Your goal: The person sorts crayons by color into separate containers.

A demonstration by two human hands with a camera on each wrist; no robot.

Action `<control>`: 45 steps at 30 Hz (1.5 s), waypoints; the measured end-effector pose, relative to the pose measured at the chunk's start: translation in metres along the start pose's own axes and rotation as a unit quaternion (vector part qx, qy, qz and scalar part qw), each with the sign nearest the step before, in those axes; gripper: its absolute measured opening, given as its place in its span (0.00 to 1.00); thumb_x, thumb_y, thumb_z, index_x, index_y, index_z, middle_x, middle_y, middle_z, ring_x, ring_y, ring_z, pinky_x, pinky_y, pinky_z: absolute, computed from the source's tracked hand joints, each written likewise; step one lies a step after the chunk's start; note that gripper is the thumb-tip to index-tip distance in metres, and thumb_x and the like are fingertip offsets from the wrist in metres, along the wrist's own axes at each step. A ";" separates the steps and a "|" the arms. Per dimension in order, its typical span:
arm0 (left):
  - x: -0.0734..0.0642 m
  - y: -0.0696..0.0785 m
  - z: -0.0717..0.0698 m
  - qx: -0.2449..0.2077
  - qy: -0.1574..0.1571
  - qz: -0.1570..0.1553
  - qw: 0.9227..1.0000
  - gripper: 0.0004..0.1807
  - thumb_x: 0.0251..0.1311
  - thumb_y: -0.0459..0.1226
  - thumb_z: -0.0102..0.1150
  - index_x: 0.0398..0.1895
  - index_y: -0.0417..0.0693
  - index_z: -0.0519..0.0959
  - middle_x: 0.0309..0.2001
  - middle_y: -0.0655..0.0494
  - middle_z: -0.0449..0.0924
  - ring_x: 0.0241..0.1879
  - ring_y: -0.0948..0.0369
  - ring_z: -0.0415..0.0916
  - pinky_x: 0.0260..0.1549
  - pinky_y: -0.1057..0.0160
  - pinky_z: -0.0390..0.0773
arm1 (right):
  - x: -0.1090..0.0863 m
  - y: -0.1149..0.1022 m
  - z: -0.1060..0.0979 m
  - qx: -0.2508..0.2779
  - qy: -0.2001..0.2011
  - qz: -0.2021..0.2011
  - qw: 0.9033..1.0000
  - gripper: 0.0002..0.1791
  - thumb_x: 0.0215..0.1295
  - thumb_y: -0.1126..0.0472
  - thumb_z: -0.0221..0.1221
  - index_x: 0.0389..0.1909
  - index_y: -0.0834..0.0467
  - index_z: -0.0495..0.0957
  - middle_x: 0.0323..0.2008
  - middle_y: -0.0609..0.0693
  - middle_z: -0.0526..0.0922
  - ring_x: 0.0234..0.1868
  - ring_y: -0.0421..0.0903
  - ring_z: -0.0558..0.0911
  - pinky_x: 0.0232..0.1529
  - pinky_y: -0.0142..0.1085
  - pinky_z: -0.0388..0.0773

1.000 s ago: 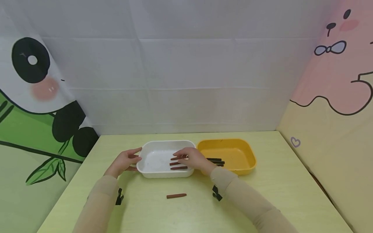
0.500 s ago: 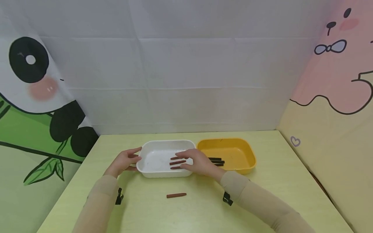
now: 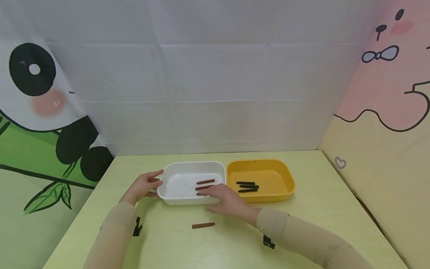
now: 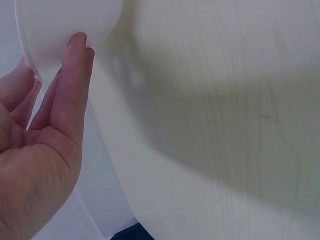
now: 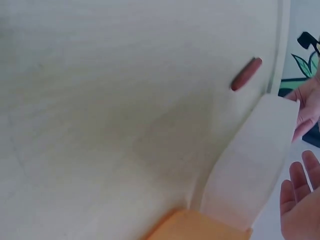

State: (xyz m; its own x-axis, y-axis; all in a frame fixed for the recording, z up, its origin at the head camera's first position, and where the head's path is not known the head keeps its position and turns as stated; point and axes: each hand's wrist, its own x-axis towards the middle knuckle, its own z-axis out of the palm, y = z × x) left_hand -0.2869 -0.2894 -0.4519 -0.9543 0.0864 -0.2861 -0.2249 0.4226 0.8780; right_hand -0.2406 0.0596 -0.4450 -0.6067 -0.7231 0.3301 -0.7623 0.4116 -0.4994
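Observation:
My left hand (image 3: 143,186) holds the left end of a white tray (image 3: 168,201), with fingers on both sides of its rim (image 4: 30,60). Three reddish-brown crayons lie in that tray; the rearmost crayon (image 3: 205,181) is in full view, the front one mostly hidden. Over the tray's front right corner is my right hand (image 3: 228,201), fingers loosely extended and holding nothing. A fourth-side view from the right wrist shows its fingertips (image 5: 297,182) apart beside the tray wall. On the table in front lies another brown crayon (image 3: 203,225).
A yellow tray (image 3: 285,192) stands against the white tray's right side, with three black crayons (image 3: 248,190) inside. The pale table (image 3: 161,243) ends at a white cloth backdrop (image 3: 215,123). Printed panels rise at both sides.
My right hand has let go of a brown crayon in the white tray, its fingers spreading, and has drawn back toward the front right. The left hand stays at the rim.

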 end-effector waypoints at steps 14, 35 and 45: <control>0.001 0.000 0.001 -0.003 0.000 0.002 1.000 0.34 0.70 0.33 0.57 0.76 0.43 0.58 0.61 0.29 0.70 0.48 0.51 0.80 0.40 0.53 0.85 | -0.021 -0.001 0.031 -0.046 -0.049 0.007 0.998 0.31 0.56 0.53 0.73 0.62 0.48 0.79 0.55 0.40 0.81 0.57 0.40 0.75 0.59 0.32 0.70; 0.000 0.002 0.000 0.007 0.001 -0.004 1.000 0.34 0.70 0.34 0.58 0.76 0.44 0.58 0.61 0.30 0.69 0.49 0.50 0.79 0.40 0.54 0.85 | -0.020 0.004 0.052 -0.011 -0.106 0.033 0.994 0.28 0.57 0.57 0.72 0.61 0.45 0.80 0.45 0.38 0.80 0.46 0.33 0.73 0.51 0.24 0.70; -0.002 0.002 0.001 0.008 0.002 -0.003 1.000 0.34 0.70 0.33 0.57 0.76 0.44 0.58 0.61 0.30 0.69 0.50 0.47 0.78 0.40 0.55 0.85 | -0.020 0.005 0.054 -0.008 -0.094 0.018 0.995 0.20 0.59 0.62 0.70 0.53 0.45 0.85 0.39 0.38 0.81 0.40 0.33 0.72 0.45 0.22 0.68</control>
State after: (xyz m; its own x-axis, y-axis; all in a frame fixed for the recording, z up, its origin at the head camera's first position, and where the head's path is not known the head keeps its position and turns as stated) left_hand -0.2852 -0.2881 -0.4500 -0.9538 0.0803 -0.2894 -0.2272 0.4371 0.8702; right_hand -0.2200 0.0461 -0.4972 -0.5817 -0.7983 0.1560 -0.7456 0.4466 -0.4946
